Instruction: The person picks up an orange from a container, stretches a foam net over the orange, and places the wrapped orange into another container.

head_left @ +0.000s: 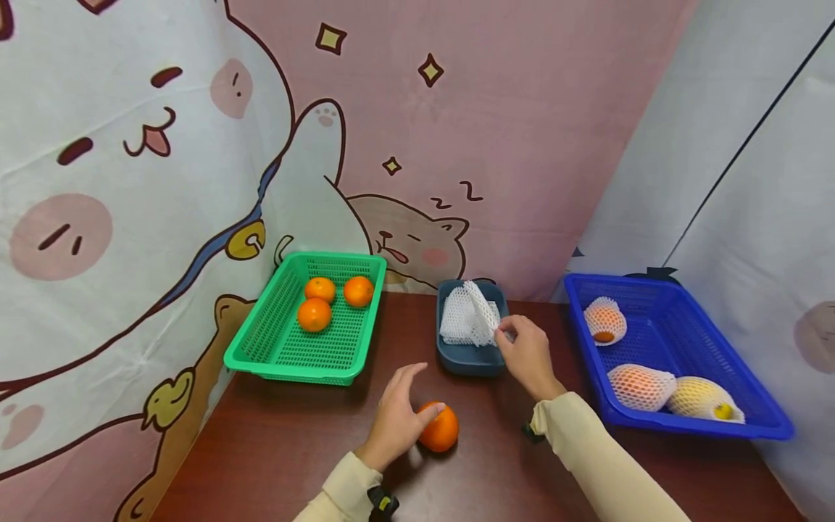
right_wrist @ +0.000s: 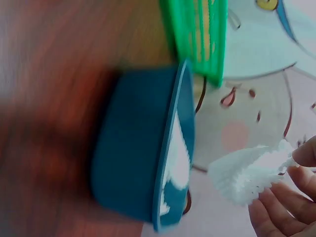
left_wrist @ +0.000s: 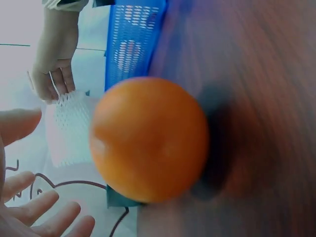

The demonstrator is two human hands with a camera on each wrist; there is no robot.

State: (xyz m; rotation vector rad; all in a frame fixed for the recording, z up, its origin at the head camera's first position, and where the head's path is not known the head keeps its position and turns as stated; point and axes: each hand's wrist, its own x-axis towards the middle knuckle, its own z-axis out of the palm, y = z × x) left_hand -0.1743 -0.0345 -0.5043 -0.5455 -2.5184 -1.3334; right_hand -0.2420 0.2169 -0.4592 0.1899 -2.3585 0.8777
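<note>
Leftward of the small teal bin (head_left: 471, 365) sits a green basket (head_left: 320, 354) of oranges (head_left: 314, 315). Before the bin, the left grip (head_left: 394, 419) spreads, grasping nothing, near a lone orange (head_left: 443, 433) on the counter (head_left: 261, 449). Above the bin, a white foam net (head_left: 483, 315) is pinched by the right grip (head_left: 527, 355). Rightward of the bin stands a blue basket (head_left: 672, 337) holding netted fruits (head_left: 642, 386).

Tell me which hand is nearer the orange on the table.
Left: the left hand is beside the orange; the right hand is farther away, pinching a white foam net by the dark tub.
</note>
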